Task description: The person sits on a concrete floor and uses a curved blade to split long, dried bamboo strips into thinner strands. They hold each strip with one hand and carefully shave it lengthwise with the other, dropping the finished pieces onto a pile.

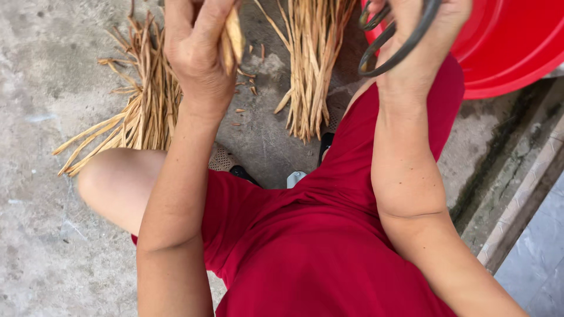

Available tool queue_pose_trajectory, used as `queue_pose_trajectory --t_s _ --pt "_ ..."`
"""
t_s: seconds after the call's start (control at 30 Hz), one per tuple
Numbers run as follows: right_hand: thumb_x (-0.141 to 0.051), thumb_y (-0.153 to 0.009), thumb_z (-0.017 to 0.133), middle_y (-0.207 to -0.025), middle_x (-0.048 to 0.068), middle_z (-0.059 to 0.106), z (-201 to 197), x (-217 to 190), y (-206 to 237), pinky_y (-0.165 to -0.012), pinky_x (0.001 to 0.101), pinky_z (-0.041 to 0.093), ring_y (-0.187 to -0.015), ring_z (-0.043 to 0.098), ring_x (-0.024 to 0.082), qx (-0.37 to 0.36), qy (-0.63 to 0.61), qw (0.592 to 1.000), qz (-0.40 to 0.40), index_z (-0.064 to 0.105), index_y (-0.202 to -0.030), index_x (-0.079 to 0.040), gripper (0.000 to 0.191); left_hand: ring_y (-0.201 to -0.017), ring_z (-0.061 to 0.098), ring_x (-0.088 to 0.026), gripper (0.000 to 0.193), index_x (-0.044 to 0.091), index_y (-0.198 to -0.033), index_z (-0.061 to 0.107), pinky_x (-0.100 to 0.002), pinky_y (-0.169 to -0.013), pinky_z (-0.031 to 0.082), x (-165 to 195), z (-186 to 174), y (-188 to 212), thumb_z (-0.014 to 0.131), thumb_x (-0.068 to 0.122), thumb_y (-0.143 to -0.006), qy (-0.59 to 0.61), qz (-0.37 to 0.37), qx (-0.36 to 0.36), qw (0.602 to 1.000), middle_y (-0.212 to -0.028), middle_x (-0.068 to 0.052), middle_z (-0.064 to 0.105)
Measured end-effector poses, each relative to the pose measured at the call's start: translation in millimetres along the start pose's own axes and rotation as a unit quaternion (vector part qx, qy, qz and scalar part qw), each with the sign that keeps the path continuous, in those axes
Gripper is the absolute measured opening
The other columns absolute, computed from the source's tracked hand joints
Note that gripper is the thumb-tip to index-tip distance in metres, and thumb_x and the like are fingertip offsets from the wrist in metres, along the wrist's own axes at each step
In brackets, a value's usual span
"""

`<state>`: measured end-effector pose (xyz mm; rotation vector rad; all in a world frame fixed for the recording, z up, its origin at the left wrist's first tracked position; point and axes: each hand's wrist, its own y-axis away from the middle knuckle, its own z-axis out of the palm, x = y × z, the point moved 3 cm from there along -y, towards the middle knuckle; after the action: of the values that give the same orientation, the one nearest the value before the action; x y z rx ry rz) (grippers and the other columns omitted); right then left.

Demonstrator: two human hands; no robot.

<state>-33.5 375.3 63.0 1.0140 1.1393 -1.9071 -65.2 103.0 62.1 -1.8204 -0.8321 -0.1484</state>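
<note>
Stalks (230, 38), dry and tan, sit clenched in your left hand (197, 50), which is closed tight around a short bunch of them near the top edge. Your right hand (420, 41) grasps the dark looped handles of a pair of shears (393, 44); the blades run out of view above the frame, so you cannot tell whether they are parted or closed, or whether they touch the stalks.

Below and left of your left hand lies one pile (144, 105) of long stalks on the concrete floor (41, 223). Between your two hands, further from you, lies a second bundle (311, 64), its ends fanned toward you. Small cut bits (247, 88) are scattered on the floor just under your left hand, which suggests that some trimming is already done. Both piles look sizeable, so plenty of stalks seem left to handle; which pile is finished and which is waiting cannot be read from here.

Right of your right hand sits a red tub (517, 41), cut off by the frame, its inside hidden. Your fingertips and the tops of the held stalks are cropped too. A dark sandal (326, 144) peeks out past your red clothing, near the second bundle.
</note>
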Motion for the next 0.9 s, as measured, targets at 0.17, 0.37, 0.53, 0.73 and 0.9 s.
queue_pose_trajectory --t_s 0.17,0.37,0.53,0.73,0.9 --pt "0.002 -0.105 0.071 -0.084 0.012 0.065 -39.3 -10.1 -10.9 -0.066 0.0358 0.055 -0.069 0.066 0.026 0.061 -0.036 0.996 -0.05 0.059 -0.105 -0.002 0.012 -0.106 0.065 -0.022 0.04 0.016 -0.133 0.067 -0.035 -0.085 0.059 -11.0 97.6 17.4 0.075 -0.002 -0.098 -0.009 0.051 -0.054 0.997 -0.115 -0.006 0.064" --pt "-0.004 -0.108 0.071 -0.087 0.012 0.065 -63.4 -19.1 -11.9 -0.067 0.0354 0.053 -0.072 0.065 0.025 0.06 -0.011 0.998 -0.011 0.062 -0.107 0.0 0.01 -0.091 0.062 -0.018 0.052 0.014 -0.137 0.064 -0.022 -0.074 0.059 -12.3 224.9 144.9 0.068 -0.015 -0.094 -0.075 0.004 -0.297 0.952 -0.101 -0.006 0.062" --pt "-0.005 -0.113 0.072 -0.086 0.013 0.062 -68.8 -22.2 -10.9 -0.065 0.0367 0.049 -0.075 0.061 0.025 0.043 -0.036 0.998 0.023 0.061 -0.107 0.001 0.014 -0.11 0.06 -0.029 0.064 0.011 -0.147 0.047 -0.039 -0.094 0.056 4.0 222.4 228.7 0.071 0.007 -0.087 -0.158 -0.033 -0.537 0.828 -0.119 -0.016 0.057" --pt "-0.005 -0.114 0.073 -0.087 0.014 0.06 -74.0 -10.0 -8.3 -0.065 0.037 0.046 -0.074 0.056 0.025 0.043 -0.038 0.996 0.074 0.062 -0.106 0.003 0.016 -0.112 0.06 -0.033 0.077 0.02 -0.157 0.038 -0.045 -0.094 0.054 -9.5 188.5 222.2 0.063 0.008 -0.085 -0.087 -0.102 -0.531 0.837 -0.13 -0.017 0.055" --pt "-0.004 -0.115 0.072 -0.09 0.014 0.06 -78.3 0.6 -5.7 -0.067 0.0362 0.046 -0.075 0.056 0.025 0.013 -0.037 0.986 0.162 0.059 -0.112 0.003 0.015 -0.11 0.065 -0.031 0.053 0.012 -0.137 0.062 -0.038 -0.093 0.057 -101.7 138.0 216.3 0.055 -0.009 -0.088 -0.133 -0.354 -0.399 0.836 -0.131 -0.02 0.061"
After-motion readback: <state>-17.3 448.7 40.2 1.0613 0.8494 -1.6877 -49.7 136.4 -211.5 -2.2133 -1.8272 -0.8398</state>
